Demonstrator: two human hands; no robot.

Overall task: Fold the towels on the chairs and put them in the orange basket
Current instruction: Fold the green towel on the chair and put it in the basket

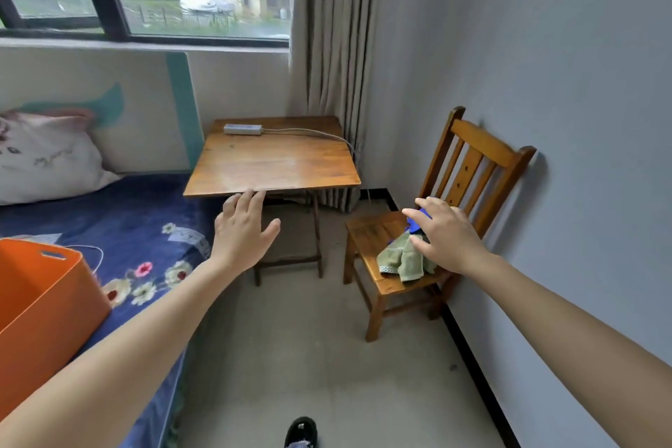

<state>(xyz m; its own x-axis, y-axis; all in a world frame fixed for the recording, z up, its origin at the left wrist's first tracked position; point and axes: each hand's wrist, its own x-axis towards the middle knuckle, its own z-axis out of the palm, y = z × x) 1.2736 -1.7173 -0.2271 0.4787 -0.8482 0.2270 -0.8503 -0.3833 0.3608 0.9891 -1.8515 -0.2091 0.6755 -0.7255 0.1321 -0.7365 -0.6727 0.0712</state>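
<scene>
Green towel (402,260) on chair (378,233), right hand (445,229) over it, perhaps touching

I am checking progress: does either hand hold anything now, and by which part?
Nothing is held. The left hand is open in the air; the right hand, fingers spread, hovers over the crumpled green cloth towel on the brown wooden chair.

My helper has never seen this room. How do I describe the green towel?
Find the wooden chair against the grey wall, right of the small table. On its seat lies crumpled cloth: the green towel is the pale piece at the front edge with a patterned hem, unlike the bright blue cloth behind it.
</scene>
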